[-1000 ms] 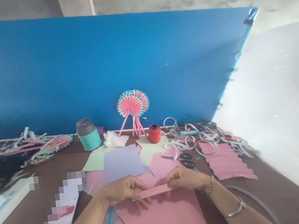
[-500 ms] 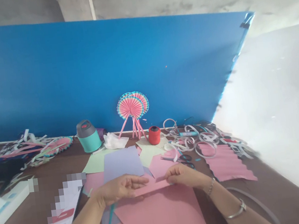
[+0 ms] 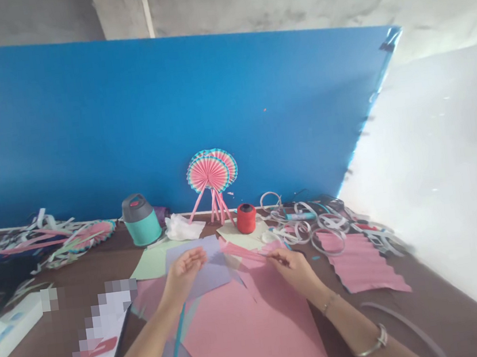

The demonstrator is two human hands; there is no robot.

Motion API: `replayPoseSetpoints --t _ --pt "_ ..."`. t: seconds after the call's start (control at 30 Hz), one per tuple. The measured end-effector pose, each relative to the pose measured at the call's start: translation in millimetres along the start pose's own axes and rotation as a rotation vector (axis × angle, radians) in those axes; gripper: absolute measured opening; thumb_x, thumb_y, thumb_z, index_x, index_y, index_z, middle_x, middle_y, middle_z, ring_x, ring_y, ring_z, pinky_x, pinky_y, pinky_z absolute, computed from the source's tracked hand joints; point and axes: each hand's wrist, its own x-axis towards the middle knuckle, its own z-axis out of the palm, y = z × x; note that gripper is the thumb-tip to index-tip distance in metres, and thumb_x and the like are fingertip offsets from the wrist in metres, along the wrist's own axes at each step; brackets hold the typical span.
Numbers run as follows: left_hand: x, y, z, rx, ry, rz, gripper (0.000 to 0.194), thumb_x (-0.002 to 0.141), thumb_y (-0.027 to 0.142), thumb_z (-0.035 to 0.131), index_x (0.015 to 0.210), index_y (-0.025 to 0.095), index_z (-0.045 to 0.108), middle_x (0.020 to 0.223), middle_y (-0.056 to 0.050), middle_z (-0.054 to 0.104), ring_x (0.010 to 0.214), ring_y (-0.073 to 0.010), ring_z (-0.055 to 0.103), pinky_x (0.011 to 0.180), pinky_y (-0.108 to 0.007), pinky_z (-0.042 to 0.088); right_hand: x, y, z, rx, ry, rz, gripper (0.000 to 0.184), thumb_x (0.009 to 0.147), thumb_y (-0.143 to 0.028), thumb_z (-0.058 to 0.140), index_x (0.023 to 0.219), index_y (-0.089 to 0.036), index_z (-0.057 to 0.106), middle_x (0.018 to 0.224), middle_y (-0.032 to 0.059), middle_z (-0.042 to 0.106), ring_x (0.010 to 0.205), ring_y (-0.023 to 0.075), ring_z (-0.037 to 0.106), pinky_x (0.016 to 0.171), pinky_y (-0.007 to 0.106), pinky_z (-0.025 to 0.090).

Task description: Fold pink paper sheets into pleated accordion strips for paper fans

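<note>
My right hand (image 3: 286, 262) pinches one end of a narrow, pleated pink paper (image 3: 243, 250), whose other end points up and to the left. My left hand (image 3: 188, 267) is apart from it, fingers stretched out and holding nothing, over a lilac paper sheet (image 3: 213, 277). Below both hands lies a large pink paper sheet (image 3: 257, 332). A pair of scissors is mostly hidden behind my right hand.
Pink paper fans (image 3: 208, 173) lean against the blue board (image 3: 126, 111). A teal container (image 3: 142, 222) and a red thread spool (image 3: 246, 219) stand at the back. Curled white strips (image 3: 331, 225) and a creased pink sheet (image 3: 364, 258) lie right, a phone (image 3: 97, 352) left.
My left hand has let go of the pleated pink paper and moved up and left. The paper, held in my right hand, has swung its free end upward.
</note>
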Motion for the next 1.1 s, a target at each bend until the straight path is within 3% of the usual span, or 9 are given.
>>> replayPoseSetpoints --t 0.1,0.2,0.43,0.6,0.73,0.83,0.93,1.03,1.1 --pt "-3.7 -3.7 5.2 0.19 -0.005 0.077 0.038 0.072 0.04 0.062 0.1 0.015 0.065 0.107 -0.013 0.07 0.101 -0.0277 0.064 0.092 -0.04 0.048 0.8 -1.4 6.4 -0.066 0.098 -0.126 0.027 0.083 -0.038 0.052 0.08 -0.018 0.07 0.088 0.0093 0.068 0.086 0.0228 0.06 0.078 0.033 0.046" --pt "-12.6 -3.1 13.2 0.358 -0.085 0.166 0.03 0.078 0.03 0.054 0.102 0.018 0.066 0.108 -0.01 0.069 0.103 -0.0253 0.062 0.094 -0.038 0.046 0.3 -5.8 12.0 -0.092 0.097 -0.133 0.028 0.084 -0.038 0.052 0.076 -0.018 0.07 0.08 0.0092 0.065 0.078 0.0217 0.058 0.074 0.034 0.047" --pt "-22.0 -4.7 21.1 0.517 -0.161 0.294 0.029 0.083 0.024 0.048 0.106 0.02 0.065 0.111 -0.009 0.067 0.106 -0.0234 0.061 0.096 -0.036 0.045 -0.5 -6.9 14.8 0.027 0.045 -0.107 0.038 0.084 -0.042 0.053 0.11 -0.017 0.066 0.116 0.0134 0.057 0.09 0.022 0.06 0.074 0.032 0.052" --pt "-22.4 -9.3 20.6 0.609 -0.2 0.366 0.03 0.084 0.021 0.045 0.106 0.022 0.065 0.11 -0.007 0.067 0.104 -0.0212 0.061 0.094 -0.034 0.047 1.1 -0.3 12.4 -0.042 0.137 -0.131 0.028 0.081 -0.027 0.05 0.097 -0.017 0.07 0.104 0.0131 0.062 0.076 0.0192 0.059 0.064 0.031 0.05" --pt "-24.9 -9.9 21.8 0.67 -0.275 0.404 0.033 0.084 0.017 0.042 0.106 0.023 0.065 0.108 -0.005 0.066 0.101 -0.0195 0.061 0.083 -0.029 0.052 5.6 0.3 9.7 -0.022 0.094 -0.128 0.025 0.077 -0.021 0.05 0.091 -0.019 0.072 0.092 0.0081 0.068 0.073 0.0181 0.059 0.062 0.028 0.047" --pt "-26.2 -7.8 23.0 0.689 -0.315 0.425 0.035 0.08 0.012 0.043 0.105 0.024 0.066 0.108 -0.005 0.066 0.1 -0.0188 0.061 0.079 -0.027 0.052 18.0 -1.7 2.4 0.131 0.101 -0.012 0.018 0.072 -0.022 0.057 0.08 -0.019 0.072 0.075 0.0037 0.068 0.061 0.0146 0.056 0.056 0.026 0.044" --pt "-26.5 -5.0 23.5 0.71 -0.347 0.471 0.03 0.082 0.015 0.045 0.101 0.023 0.067 0.104 -0.005 0.068 0.098 -0.0193 0.061 0.084 -0.031 0.05 39.3 -2.1 -12.1 0.461 0.131 0.274 0.013 0.065 -0.022 0.065 0.075 -0.017 0.072 0.054 -0.0008 0.061 0.046 0.0105 0.049 0.045 0.022 0.037" --pt "-27.5 -2.6 22.2 0.733 -0.431 0.533 0.022 0.085 0.027 0.053 0.1 0.023 0.069 0.101 -0.006 0.069 0.1 -0.0212 0.06 0.091 -0.035 0.047 62.4 -0.2 -28.7 0.55 0.174 0.314 0.016 0.064 -0.024 0.067 0.077 -0.017 0.071 0.065 0.0017 0.067 0.048 0.0094 0.052 0.044 0.021 0.037" --pt "-29.2 -1.3 20.4 0.775 -0.523 0.554 0.036 0.077 0.043 0.066 0.107 0.023 0.068 0.113 -0.008 0.067 0.112 -0.026 0.055 0.1 -0.041 0.041 74.6 0.5 -37.5 0.585 0.211 0.321 0.013 0.062 -0.023 0.068 0.073 -0.016 0.069 0.062 0.0014 0.066 0.047 0.0092 0.052 0.042 0.02 0.036"
